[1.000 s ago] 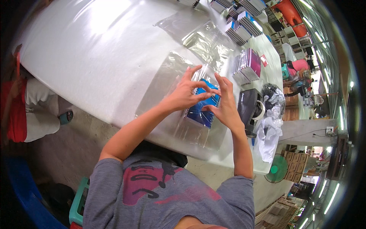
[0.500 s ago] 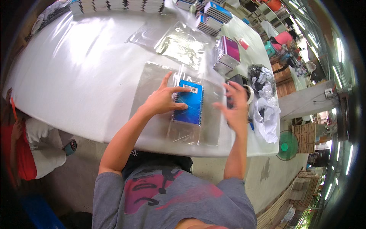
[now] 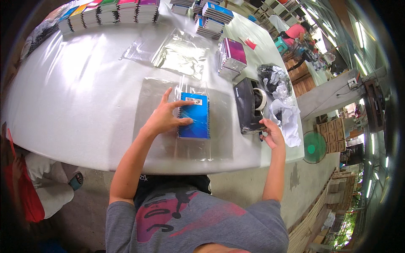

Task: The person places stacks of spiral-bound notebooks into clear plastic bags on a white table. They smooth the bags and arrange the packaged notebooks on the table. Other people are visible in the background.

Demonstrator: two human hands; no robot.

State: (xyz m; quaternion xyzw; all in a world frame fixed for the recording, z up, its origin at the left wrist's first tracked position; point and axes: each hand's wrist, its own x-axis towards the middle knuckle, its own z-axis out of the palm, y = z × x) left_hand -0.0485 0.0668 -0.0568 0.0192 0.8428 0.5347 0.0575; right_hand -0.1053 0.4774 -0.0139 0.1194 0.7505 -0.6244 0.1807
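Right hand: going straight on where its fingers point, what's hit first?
Most likely the black tape dispenser: the right hand points up and left, fingertips right at the dispenser's near end. Depth is unclear, so they may be touching it.

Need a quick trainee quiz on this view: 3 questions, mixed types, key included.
1. Multiple choice: where do the left hand's thumb and index finger rest?
A) Purple notebook stack
B) Blue notebook
C) Green fan
2. True or false: the right hand is at the black tape dispenser.
3. Short answer: what colour is the top cover of the notebook stack just beyond the dispenser?

Key: 1 B; 2 True; 3 Purple.
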